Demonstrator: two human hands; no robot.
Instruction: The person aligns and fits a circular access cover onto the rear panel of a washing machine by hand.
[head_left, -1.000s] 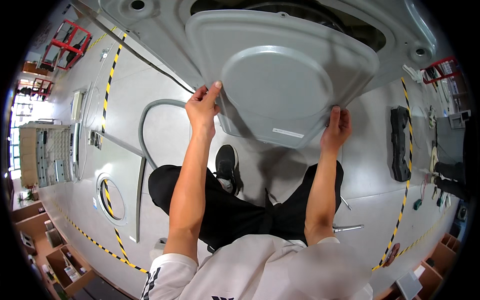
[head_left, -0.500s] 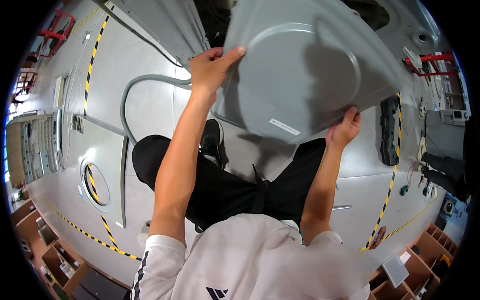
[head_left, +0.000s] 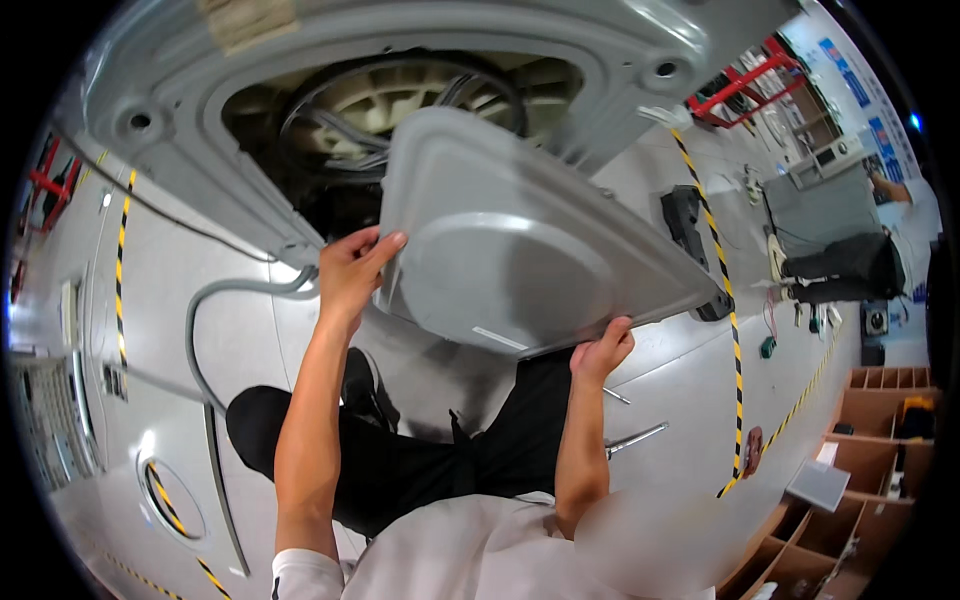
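Panel: the grey moulded plastic cover panel (head_left: 530, 250) had tilted away from the open washer base (head_left: 330, 90) since earlier.
Hands: left hand (head_left: 352, 272) and right hand (head_left: 603, 350) grasped its edges.

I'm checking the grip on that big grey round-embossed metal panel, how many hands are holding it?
2. The left hand grips the grey metal panel at its left edge; the right hand holds its lower right edge from beneath. No other hand shows on it.

A small white label (head_left: 499, 339) sat on the grey panel's near edge; blue wall signs (head_left: 858, 90) (far right) were blurred.
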